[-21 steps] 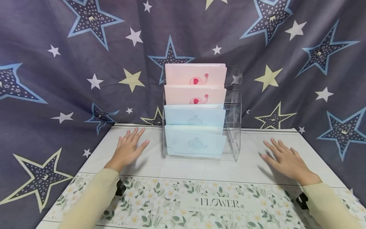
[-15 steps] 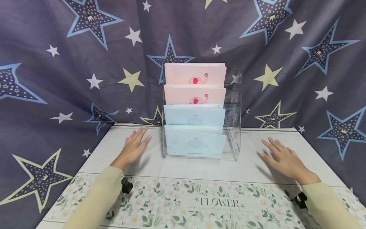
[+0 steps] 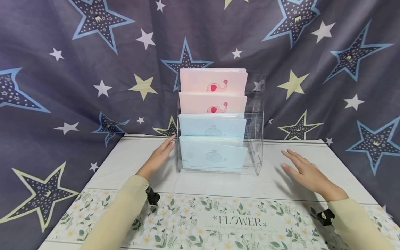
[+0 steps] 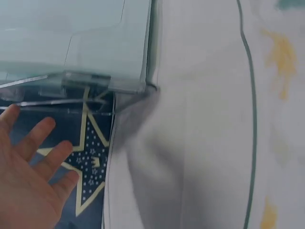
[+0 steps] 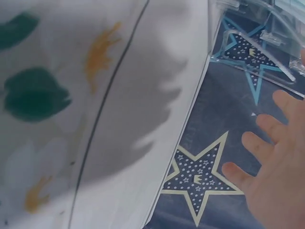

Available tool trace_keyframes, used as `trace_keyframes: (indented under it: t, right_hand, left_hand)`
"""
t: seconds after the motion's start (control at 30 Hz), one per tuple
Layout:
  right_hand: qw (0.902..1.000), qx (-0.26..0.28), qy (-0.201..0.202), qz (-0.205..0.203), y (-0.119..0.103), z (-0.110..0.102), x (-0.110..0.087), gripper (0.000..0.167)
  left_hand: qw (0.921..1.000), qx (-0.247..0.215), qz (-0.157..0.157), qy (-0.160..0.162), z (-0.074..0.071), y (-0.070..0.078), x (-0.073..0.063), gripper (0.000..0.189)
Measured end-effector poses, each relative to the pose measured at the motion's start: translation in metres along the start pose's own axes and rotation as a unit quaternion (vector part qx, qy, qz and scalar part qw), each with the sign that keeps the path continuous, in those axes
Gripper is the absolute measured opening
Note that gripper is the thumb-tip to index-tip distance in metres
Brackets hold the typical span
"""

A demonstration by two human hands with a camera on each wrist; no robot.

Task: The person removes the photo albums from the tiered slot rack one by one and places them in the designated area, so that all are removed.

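A clear acrylic tiered rack (image 3: 257, 139) stands on the table in the head view. Its upper tiers hold pink folders (image 3: 197, 81) printed with a red elephant. Blue folders (image 3: 195, 156) printed with a whale fill the lower tiers. Close beside the rack's left side is my left hand (image 3: 158, 156), its fingers straight; in the left wrist view a gap shows between the spread fingers (image 4: 57, 155) and the rack in places. My right hand (image 3: 309, 175) hovers over the table to the right of the rack, fingers extended and holding nothing.
The white table (image 3: 218, 185) carries a floral printed band with the word FLOWER along its front. Behind it hangs a dark curtain (image 3: 206, 31) patterned with stars. A black wrist camera (image 3: 152, 196) is strapped on the left wrist, another wrist camera (image 3: 326, 217) on the right.
My left hand has moved right, up close to the rack's left side. My right hand has shifted slightly left toward the rack. The rack and folders stay in place.
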State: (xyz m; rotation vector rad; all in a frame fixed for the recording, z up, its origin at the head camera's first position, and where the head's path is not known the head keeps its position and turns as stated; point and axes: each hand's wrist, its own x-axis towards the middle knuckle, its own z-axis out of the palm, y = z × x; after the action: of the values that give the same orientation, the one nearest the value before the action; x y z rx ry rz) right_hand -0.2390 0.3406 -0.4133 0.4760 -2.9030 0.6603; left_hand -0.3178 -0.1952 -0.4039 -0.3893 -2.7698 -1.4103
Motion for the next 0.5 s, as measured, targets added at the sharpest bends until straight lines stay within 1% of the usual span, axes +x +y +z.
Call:
trace_keyframes:
  t: [0.1,0.27,0.37,0.5]
  right_hand:
    - [0.9998,0.016,0.003,-0.011,-0.004,0.000,0.001,0.062]
    - [0.9985,0.039,0.017,-0.035,-0.008,0.001,0.002,0.057]
    - [0.9974,0.051,0.024,-0.044,-0.011,0.001,0.003,0.055]
    - [0.9961,0.064,0.037,-0.047,-0.017,-0.001,0.004,0.051]
  left_hand:
    - [0.9996,-0.008,-0.020,0.016,0.007,0.003,0.005,0.062]
    - [0.9967,-0.049,-0.047,0.045,0.016,0.009,0.013,0.062]
    - [0.9945,-0.069,-0.055,0.056,0.019,0.010,0.018,0.060]
    - [0.9910,-0.103,-0.056,0.066,0.021,0.011,0.023,0.057]
